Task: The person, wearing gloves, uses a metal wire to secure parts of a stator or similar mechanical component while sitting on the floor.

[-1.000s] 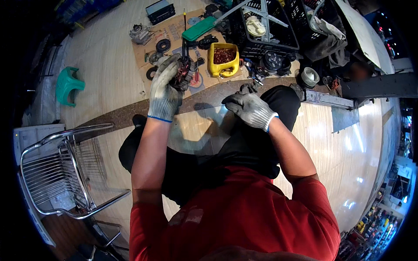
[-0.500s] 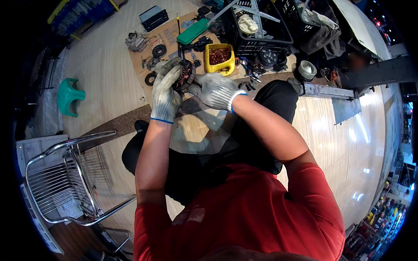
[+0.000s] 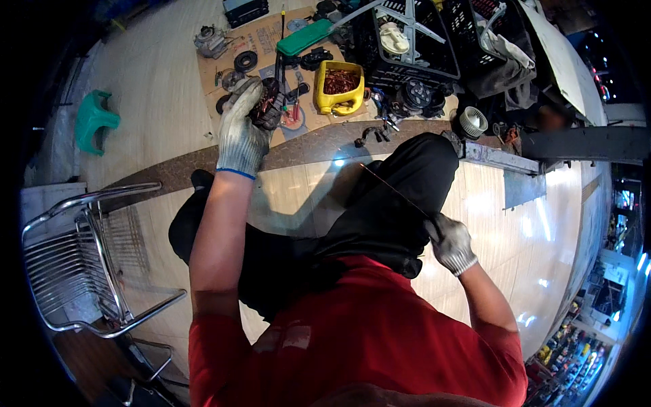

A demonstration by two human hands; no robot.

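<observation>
My left hand (image 3: 241, 139), in a pale knitted glove with a blue cuff, is closed around a dark ring-shaped motor stator (image 3: 268, 105) with copper windings. It holds the stator up over the cardboard. Away to the right, beyond my bent knee, my gloved right hand (image 3: 453, 245) is closed on one end of a thin copper wire (image 3: 397, 192). The wire slants up and left across my dark trouser leg, and its far end looks free. Darkened fingertips hide the exact grip. A cut-open yellow jug (image 3: 328, 102) holds copper wire scraps (image 3: 341, 82) right of the stator.
Tools and dark round parts lie on the cardboard (image 3: 211, 74), with a green-handled tool (image 3: 304, 38) among them. Black crates (image 3: 417, 70) stand far right of the jug. A white fan wheel (image 3: 473, 122) sits near a metal beam (image 3: 583, 144). Left are a green stool (image 3: 96, 122) and metal chair (image 3: 85, 254).
My right hand has swung from beside the stator down and right, and a copper wire now trails from it. My left hand still holds the stator, slightly further left.
</observation>
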